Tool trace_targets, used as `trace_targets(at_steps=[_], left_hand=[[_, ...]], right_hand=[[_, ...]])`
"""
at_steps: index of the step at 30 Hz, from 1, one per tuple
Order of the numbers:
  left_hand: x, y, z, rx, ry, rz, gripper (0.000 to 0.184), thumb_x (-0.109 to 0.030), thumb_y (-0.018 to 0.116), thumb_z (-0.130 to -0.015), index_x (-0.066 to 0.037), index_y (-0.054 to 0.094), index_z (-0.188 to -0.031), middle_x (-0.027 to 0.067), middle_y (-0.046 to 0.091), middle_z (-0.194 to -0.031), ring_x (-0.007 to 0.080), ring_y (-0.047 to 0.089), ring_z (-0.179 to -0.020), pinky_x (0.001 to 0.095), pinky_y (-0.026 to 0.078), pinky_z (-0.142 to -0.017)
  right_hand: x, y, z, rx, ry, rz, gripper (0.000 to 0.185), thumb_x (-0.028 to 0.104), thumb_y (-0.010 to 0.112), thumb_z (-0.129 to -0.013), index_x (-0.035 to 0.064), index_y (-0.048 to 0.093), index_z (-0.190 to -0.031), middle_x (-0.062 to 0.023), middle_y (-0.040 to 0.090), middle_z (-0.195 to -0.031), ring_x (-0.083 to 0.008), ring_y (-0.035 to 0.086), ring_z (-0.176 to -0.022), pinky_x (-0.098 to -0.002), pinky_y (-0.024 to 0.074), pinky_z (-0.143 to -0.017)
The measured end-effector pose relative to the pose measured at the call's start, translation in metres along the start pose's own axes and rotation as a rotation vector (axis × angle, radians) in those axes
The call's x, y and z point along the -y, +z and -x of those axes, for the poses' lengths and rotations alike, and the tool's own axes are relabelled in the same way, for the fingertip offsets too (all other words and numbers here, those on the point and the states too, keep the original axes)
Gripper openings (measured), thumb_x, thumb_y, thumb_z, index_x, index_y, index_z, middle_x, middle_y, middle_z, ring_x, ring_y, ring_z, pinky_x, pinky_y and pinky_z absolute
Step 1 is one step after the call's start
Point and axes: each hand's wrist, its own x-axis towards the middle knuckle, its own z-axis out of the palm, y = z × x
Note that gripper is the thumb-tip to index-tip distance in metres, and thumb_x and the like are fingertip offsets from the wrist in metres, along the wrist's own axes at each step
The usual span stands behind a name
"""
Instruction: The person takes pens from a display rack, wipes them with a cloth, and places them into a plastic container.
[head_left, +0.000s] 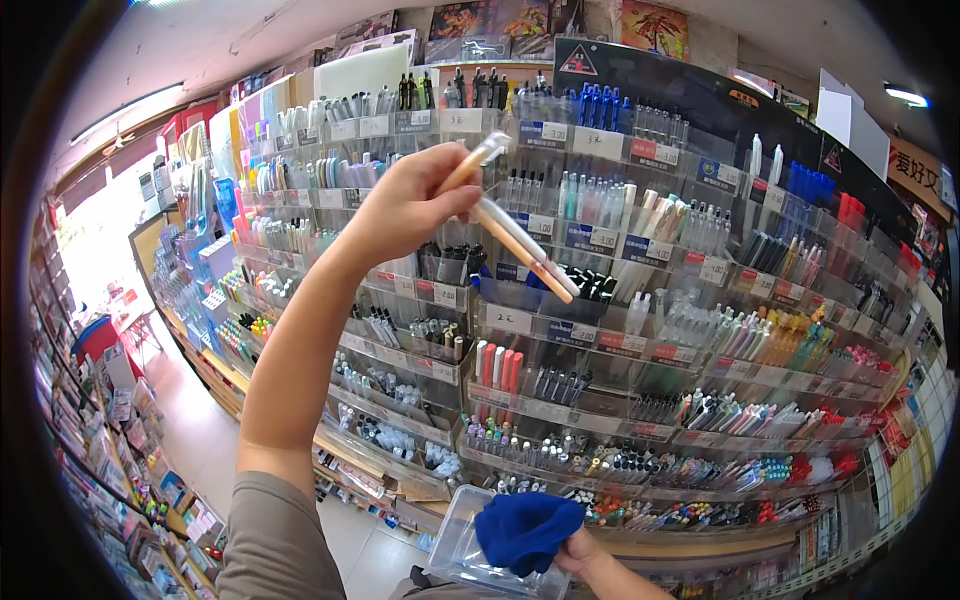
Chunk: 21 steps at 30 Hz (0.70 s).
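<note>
Pens, thin, white and orange [524, 242], show in the head view, pinched in the left hand [420, 200] before clear plastic shelves [550, 409]. They look light, stiff, smooth; hold the middle. The right hand [580, 553] touches a soft blue cloth [526, 528]; I can't tell its grip.

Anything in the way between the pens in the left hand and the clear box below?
Partly: the blue cloth, bunched in the right hand, hides part of the clear box. The box's left side shows uncovered; nothing else visible blocks the pens.
</note>
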Motion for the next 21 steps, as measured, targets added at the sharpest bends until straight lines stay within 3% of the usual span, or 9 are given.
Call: trace_targets(at_steps=[4, 7, 9, 10, 12, 13, 14, 18, 21], left_hand=[[0.006, 0.006, 0.052, 0.088, -0.187, 0.186, 0.01, -0.011, 0.058, -0.084, -0.005, 0.052, -0.088, -0.0023, 0.053, -0.073, 0.0032, 0.051, -0.066, 0.0163, 0.04, -0.055], [0.022, 0.052, 0.108, 0.277, -0.202, 0.38, 0.012, -0.012, 0.06, -0.082, -0.004, 0.054, -0.088, -0.0027, 0.051, -0.08, 0.0044, 0.049, -0.072, 0.0197, 0.043, -0.064], [0.02, 0.092, 0.144, 0.441, -0.36, 0.37, 0.014, -0.014, 0.061, -0.081, -0.004, 0.053, -0.089, -0.003, 0.048, -0.074, 0.0046, 0.044, -0.067, 0.0209, 0.038, -0.06], [0.022, 0.111, 0.159, 0.52, -0.452, 0.293, 0.012, -0.013, 0.06, -0.082, -0.005, 0.053, -0.088, -0.0033, 0.046, -0.069, 0.0046, 0.042, -0.065, 0.0219, 0.037, -0.059], [0.037, 0.153, 0.194, 0.449, -0.569, 0.554, 0.01, -0.012, 0.059, -0.082, -0.004, 0.053, -0.085, -0.0033, 0.05, -0.07, 0.0042, 0.044, -0.064, 0.0197, 0.037, -0.058], [0.042, 0.162, 0.207, 0.417, -0.637, 0.653, 0.01, -0.01, 0.059, -0.082, -0.003, 0.053, -0.085, -0.0024, 0.051, -0.071, 0.0046, 0.047, -0.065, 0.0196, 0.039, -0.059], [0.046, 0.168, 0.215, 0.382, -0.702, 0.748, 0.009, -0.008, 0.06, -0.083, -0.003, 0.053, -0.085, -0.0016, 0.052, -0.073, 0.005, 0.05, -0.066, 0.0194, 0.041, -0.06], [0.05, 0.159, 0.231, 0.295, -0.788, 0.818, 0.008, -0.008, 0.06, -0.081, -0.004, 0.053, -0.082, -0.0028, 0.051, -0.07, 0.0039, 0.047, -0.065, 0.0195, 0.039, -0.059], [0.06, 0.129, 0.229, 0.077, -0.762, 0.705, 0.009, -0.008, 0.062, -0.079, -0.005, 0.054, -0.08, -0.0036, 0.052, -0.07, 0.003, 0.046, -0.062, 0.0174, 0.037, -0.056]], right_hand=[[0.027, 0.017, -0.005, 0.074, 0.008, -0.01, 0.053, 0.035, 0.053, -0.085, 0.0004, 0.045, -0.124, -0.0132, 0.055, -0.116, -0.0227, 0.055, -0.104, -0.0353, 0.0441, -0.091], [0.045, 0.037, -0.01, 0.135, 0.048, 0.042, 0.046, 0.026, 0.058, -0.082, -0.0018, 0.048, -0.117, -0.0154, 0.059, -0.106, -0.0239, 0.06, -0.091, -0.0368, 0.0502, -0.079], [0.05, 0.031, -0.018, 0.247, 0.126, 0.175, 0.054, 0.034, 0.047, -0.085, -0.0075, 0.044, -0.12, -0.0246, 0.054, -0.114, -0.0366, 0.061, -0.091, -0.0425, 0.0536, -0.071], [0.048, 0.039, -0.019, 0.112, 0.169, 0.151, 0.052, 0.035, 0.045, -0.087, -0.0052, 0.045, -0.119, -0.0222, 0.056, -0.111, -0.0314, 0.062, -0.089, -0.0376, 0.0542, -0.068], [0.019, 0.0, -0.024, 0.008, 0.214, 0.176, 0.042, 0.028, 0.048, -0.088, -0.002, 0.048, -0.117, -0.0148, 0.058, -0.108, -0.0223, 0.06, -0.096, -0.033, 0.0516, -0.077], [0.024, 0.023, -0.02, -0.062, 0.067, 0.516, 0.031, 0.02, 0.05, -0.089, 0.0011, 0.051, -0.114, -0.0071, 0.059, -0.105, -0.0138, 0.057, -0.097, -0.0275, 0.0481, -0.08], [0.012, 0.018, -0.026, -0.06, 0.08, 0.484, 0.025, 0.014, 0.05, -0.089, 0.0021, 0.053, -0.111, -0.0031, 0.058, -0.103, -0.0107, 0.056, -0.092, -0.0248, 0.0462, -0.079], [0.003, 0.022, -0.019, -0.065, 0.141, 0.516, 0.023, 0.016, 0.049, -0.09, 0.0013, 0.054, -0.107, -0.0015, 0.058, -0.099, -0.0089, 0.054, -0.088, -0.0246, 0.0441, -0.079], [0.0, 0.022, -0.012, 0.002, 0.137, 0.531, 0.021, 0.016, 0.048, -0.091, 0.0012, 0.055, -0.104, -0.0003, 0.057, -0.096, -0.0084, 0.052, -0.085, -0.0247, 0.0435, -0.078]])
